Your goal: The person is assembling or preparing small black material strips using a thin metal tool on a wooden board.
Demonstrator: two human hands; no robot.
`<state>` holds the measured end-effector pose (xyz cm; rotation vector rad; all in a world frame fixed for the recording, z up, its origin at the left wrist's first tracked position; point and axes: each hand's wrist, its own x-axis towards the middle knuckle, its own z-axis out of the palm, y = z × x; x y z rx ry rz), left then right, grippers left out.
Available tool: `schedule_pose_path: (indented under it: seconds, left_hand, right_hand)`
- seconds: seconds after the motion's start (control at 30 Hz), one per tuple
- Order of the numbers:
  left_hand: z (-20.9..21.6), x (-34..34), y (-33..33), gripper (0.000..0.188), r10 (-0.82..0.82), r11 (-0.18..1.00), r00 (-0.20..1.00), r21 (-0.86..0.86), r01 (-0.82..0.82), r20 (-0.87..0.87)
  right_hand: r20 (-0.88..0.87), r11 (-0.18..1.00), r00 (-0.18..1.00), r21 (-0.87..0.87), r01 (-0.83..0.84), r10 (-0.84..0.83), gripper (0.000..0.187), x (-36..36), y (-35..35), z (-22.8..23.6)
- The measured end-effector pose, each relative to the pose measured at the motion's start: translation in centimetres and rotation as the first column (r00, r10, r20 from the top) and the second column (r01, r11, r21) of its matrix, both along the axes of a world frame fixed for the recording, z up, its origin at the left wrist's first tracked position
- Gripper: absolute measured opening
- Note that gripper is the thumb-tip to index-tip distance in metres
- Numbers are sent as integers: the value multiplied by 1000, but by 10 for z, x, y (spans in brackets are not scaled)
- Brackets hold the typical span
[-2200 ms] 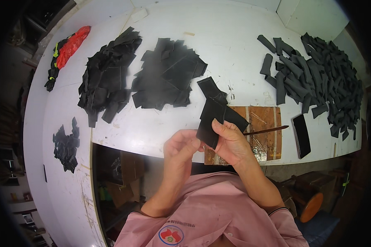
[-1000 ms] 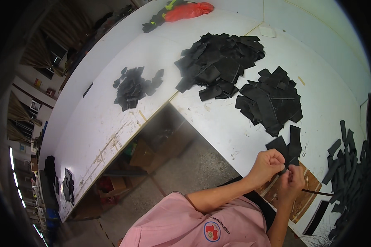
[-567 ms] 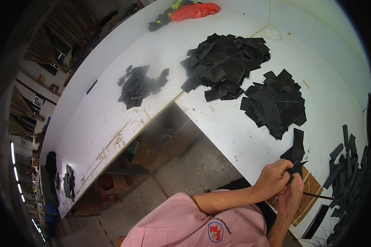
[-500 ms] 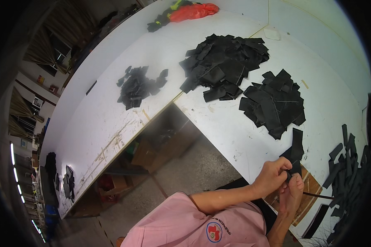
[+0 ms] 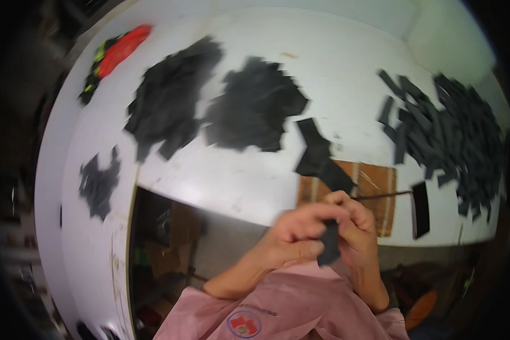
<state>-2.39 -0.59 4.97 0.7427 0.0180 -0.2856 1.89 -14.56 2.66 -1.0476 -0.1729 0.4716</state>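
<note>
Close in front of my body, both hands are closed around a small black piece of fabric (image 5: 328, 245). My left hand (image 5: 289, 237) pinches it from the left side, thumb against its edge. My right hand (image 5: 356, 228) grips it from the right with fingers bent over the top. Part of the piece hangs below the fingers, and its upper part is hidden. Just beyond the hands, a few black fabric pieces (image 5: 316, 148) lie overlapping on the white table, their near end over a brown board (image 5: 374, 174).
Two big heaps of black pieces, one left (image 5: 167, 99) and one nearer the middle (image 5: 255, 107), lie on the table. Narrow black strips (image 5: 456, 130) are piled right. A thin dark rod (image 5: 385, 196) reaches a dark rectangular block (image 5: 420, 209). A red bag (image 5: 124, 50) lies far left.
The view has swung toward the right. My hands have come back from over the board's edge to near my body, with a black piece between them.
</note>
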Motion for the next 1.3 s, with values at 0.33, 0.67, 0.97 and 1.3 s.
schedule_pose_path:
  seconds: [0.33, 0.67, 0.97, 1.3]
  left_hand:
    - [10, 13, -65, 12, 247, 674, 851, 549, -494, 463]
    - [22, 81, -55, 29, -377, 631, 926, -728, 270, 17]
    - [-21, 80, -61, 37, -309, 656, 942, -747, 111, -131]
    - [-43, 71, -56, 32, -82, 906, 963, -421, -36, -259]
  right_hand:
    - [762, 749, 626, -314, 583, -167, 10, -1, -45, 38]
    - [75, 990, 997, -139, 8, 2, 21, 58, -69, 55]
    - [-77, 995, 996, -88, -41, 34, 19, 73, -72, 10]
    - [-109, 977, 987, -160, -138, 122, 21, 65, -74, -28]
